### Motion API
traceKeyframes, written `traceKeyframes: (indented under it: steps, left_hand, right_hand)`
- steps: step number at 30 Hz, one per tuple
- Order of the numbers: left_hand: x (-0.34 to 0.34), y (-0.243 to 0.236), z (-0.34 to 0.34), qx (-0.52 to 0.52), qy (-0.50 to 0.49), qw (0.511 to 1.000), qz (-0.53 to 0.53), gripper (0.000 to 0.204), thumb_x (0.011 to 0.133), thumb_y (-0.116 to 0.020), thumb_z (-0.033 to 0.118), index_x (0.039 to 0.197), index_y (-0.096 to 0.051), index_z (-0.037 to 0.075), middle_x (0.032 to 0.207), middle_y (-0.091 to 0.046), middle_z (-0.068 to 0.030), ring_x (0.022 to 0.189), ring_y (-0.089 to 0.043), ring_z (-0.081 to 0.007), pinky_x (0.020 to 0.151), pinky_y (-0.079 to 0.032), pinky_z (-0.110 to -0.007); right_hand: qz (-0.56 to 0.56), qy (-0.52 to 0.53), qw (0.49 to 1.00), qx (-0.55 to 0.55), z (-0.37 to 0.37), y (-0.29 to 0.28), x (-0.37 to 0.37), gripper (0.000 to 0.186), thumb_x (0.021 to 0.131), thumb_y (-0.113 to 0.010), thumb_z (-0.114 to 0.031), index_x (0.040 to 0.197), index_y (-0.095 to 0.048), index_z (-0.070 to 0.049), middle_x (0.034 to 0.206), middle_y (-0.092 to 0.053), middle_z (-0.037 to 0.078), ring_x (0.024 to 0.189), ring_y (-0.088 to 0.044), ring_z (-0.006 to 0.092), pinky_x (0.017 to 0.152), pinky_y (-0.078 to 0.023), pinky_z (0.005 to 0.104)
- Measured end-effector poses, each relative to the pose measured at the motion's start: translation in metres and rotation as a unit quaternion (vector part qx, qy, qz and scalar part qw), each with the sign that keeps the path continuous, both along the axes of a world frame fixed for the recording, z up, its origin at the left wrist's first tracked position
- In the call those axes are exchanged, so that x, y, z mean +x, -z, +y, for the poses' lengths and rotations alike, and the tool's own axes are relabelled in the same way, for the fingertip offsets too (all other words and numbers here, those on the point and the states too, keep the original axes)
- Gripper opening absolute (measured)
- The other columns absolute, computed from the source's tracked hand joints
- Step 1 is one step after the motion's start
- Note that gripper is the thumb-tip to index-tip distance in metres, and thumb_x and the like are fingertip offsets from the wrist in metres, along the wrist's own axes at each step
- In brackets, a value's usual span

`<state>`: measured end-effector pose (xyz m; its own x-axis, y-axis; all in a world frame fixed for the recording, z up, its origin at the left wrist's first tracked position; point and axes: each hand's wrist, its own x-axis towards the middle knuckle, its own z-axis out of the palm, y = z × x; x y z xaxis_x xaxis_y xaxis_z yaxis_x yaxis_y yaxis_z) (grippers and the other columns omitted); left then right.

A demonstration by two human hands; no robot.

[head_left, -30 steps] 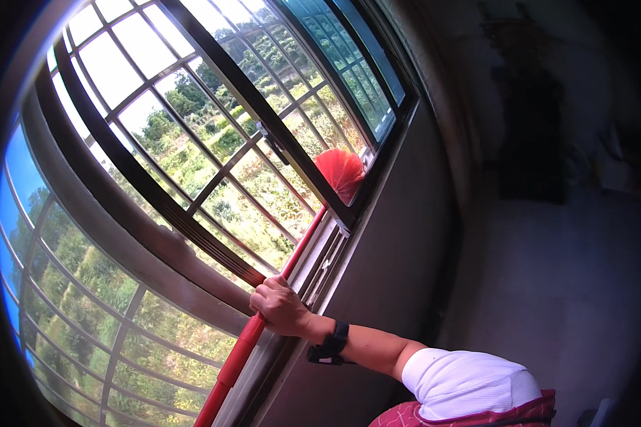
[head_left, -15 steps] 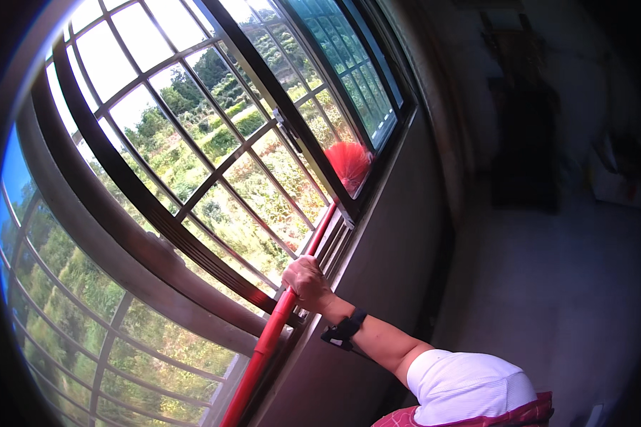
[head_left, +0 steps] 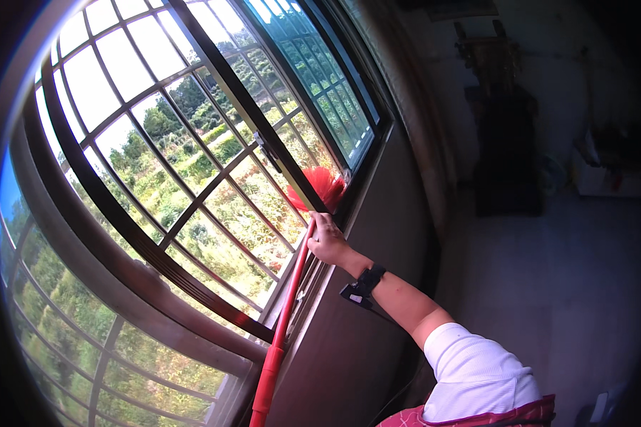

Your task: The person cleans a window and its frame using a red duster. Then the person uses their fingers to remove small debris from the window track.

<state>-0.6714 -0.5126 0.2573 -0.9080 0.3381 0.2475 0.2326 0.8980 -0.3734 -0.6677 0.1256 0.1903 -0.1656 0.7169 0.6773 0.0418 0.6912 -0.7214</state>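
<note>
My right hand [head_left: 327, 240] is closed at the upper end of a red pole [head_left: 285, 313], close to the lower corner of the dark sliding window sash [head_left: 243, 107]. Its fingertips lie against the sash edge, so part of the grip is hidden. At the pole's far end a round red bristle duster head [head_left: 324, 186] spreads behind the sash, low by the window frame. The thicker lower section of the pole runs out of the bottom edge. A black band with a small device [head_left: 363, 282] circles my right wrist. My left hand is out of view.
Metal bars [head_left: 199, 199] cross the window, with green hillside outside. A windowsill track [head_left: 303, 299] runs beside the pole above a grey wall [head_left: 363, 299]. A dark stand [head_left: 506, 149] and a pale box [head_left: 605, 171] stand in the dim room at right.
My right hand has moved up the pole toward the duster head, to the sash corner. The duster head and pole have shifted back toward me, and the whole view has moved slightly.
</note>
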Motion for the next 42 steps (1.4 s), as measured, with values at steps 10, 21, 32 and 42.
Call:
traceKeyframes:
  steps: [10,21,32,42]
  left_hand:
    - [0.036,0.006,0.018,0.077,-0.045,0.988,-0.123,0.021,0.080,-0.057,0.032,0.088,-0.068,0.017,0.079,-0.067,-0.0138,0.079,-0.066,-0.0363,0.069,-0.049,-0.050]
    - [-0.013,0.010,-0.004,0.082,-0.042,0.995,0.025,0.015,0.078,-0.059,0.028,0.083,-0.068,0.018,0.075,-0.067,-0.0121,0.074,-0.065,-0.0357,0.066,-0.049,-0.048]
    - [-0.101,-0.012,-0.030,0.032,0.033,0.998,0.046,0.024,0.079,-0.066,0.040,0.085,-0.069,0.017,0.075,-0.067,-0.0127,0.072,-0.065,-0.0356,0.065,-0.050,-0.047]
    - [-0.089,-0.019,0.072,0.019,0.178,0.984,-0.015,0.011,0.085,-0.060,0.027,0.086,-0.058,0.016,0.068,-0.062,-0.0122,0.065,-0.063,-0.0343,0.058,-0.050,-0.048]
  right_hand:
    - [-0.037,0.248,0.966,-0.065,0.137,-0.016,-0.057,0.091,0.079,-0.064,-0.057,0.140,-0.034,0.003,0.120,-0.046,0.025,0.115,-0.045,0.0399,0.102,-0.033,0.0498]
    - [0.015,0.251,0.966,0.052,0.104,0.002,-0.051,0.050,0.075,-0.075,-0.043,0.100,-0.056,-0.004,0.096,-0.060,0.014,0.095,-0.059,0.0325,0.083,-0.048,0.0436]
    - [-0.053,0.120,0.985,0.109,-0.028,-0.011,-0.054,0.051,0.074,-0.075,-0.040,0.094,-0.050,-0.001,0.089,-0.057,0.017,0.084,-0.063,0.0317,0.070,-0.053,0.0387]
    - [-0.105,0.126,0.984,0.074,-0.035,-0.015,-0.059,0.052,0.076,-0.074,-0.043,0.093,-0.051,0.001,0.088,-0.059,0.019,0.073,-0.065,0.0318,0.063,-0.054,0.0393]
